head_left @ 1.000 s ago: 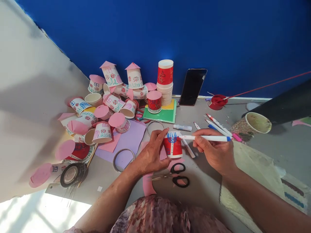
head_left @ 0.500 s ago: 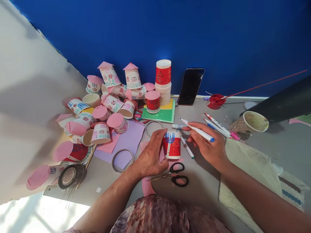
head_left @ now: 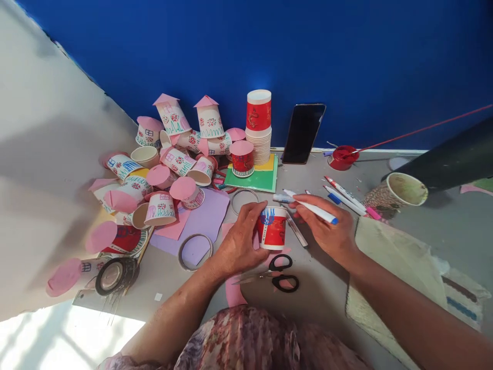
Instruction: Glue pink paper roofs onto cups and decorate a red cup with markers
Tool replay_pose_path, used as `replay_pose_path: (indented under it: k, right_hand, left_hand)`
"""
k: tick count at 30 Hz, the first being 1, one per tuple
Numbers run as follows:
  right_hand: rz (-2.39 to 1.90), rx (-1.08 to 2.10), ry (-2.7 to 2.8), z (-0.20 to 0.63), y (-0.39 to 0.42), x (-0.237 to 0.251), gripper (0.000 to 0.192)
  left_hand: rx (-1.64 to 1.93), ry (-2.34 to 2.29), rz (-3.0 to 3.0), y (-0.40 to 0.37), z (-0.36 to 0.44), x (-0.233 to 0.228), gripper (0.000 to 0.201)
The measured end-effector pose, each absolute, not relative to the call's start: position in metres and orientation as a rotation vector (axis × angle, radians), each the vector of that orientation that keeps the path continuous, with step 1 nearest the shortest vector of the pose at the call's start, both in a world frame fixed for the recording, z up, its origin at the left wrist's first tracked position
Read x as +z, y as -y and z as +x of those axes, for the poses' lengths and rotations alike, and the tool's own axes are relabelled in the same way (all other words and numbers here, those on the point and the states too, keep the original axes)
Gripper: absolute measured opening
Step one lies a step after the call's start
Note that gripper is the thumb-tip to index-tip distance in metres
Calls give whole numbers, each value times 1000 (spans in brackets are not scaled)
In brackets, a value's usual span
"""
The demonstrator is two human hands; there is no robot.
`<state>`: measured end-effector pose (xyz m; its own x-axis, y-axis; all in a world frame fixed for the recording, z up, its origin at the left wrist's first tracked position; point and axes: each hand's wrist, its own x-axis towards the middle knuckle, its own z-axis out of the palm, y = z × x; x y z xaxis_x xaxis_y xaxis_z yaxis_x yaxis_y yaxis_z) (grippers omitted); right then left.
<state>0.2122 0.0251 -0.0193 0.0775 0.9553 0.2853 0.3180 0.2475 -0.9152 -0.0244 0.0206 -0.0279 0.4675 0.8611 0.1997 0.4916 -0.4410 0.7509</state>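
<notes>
bright daylight from the lower left, soft shadows, sharp centre, wide-angle bending at edges.

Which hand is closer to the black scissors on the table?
Left. The left hand holds the red cup just above the scissors blades; the right hand, holding a blue marker, sits farther up and right.

A red paper cup (head_left: 272, 229) with a white rim carried blue scribbles near its top. The marker (head_left: 313, 208) was white with a blue end. The scissors (head_left: 278, 273) had black handles. The heap of paper cups (head_left: 169, 169) was white with red flower prints, green zigzag lines, blue window drawings and pink paper tops. A stack of cups (head_left: 259, 126) was white, topped by a red one. The wall (head_left: 269, 51) was deep blue, the phone (head_left: 303, 133) black, the table (head_left: 327, 288) grey. Purple paper (head_left: 204, 218) lay flat, and a card (head_left: 256, 180) was green with yellow behind it.
</notes>
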Motion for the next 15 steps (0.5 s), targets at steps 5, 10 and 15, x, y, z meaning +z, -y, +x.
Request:
replay_pose_path:
  k: [5,10,15]
  right_hand:
    - [-1174,638,1534,216,-11,-5,11]
    - [-1015,545,1799,206,-2,5,3]
    - [-958,435,1861,203,-2,6,5]
  left_hand:
    - [898,-1151,2142,-26,-31,-27,96]
    - [955,-1123,2131,-26,-31,-29,93]
    - [951,-1132,2153,-25,-31,-30,94]
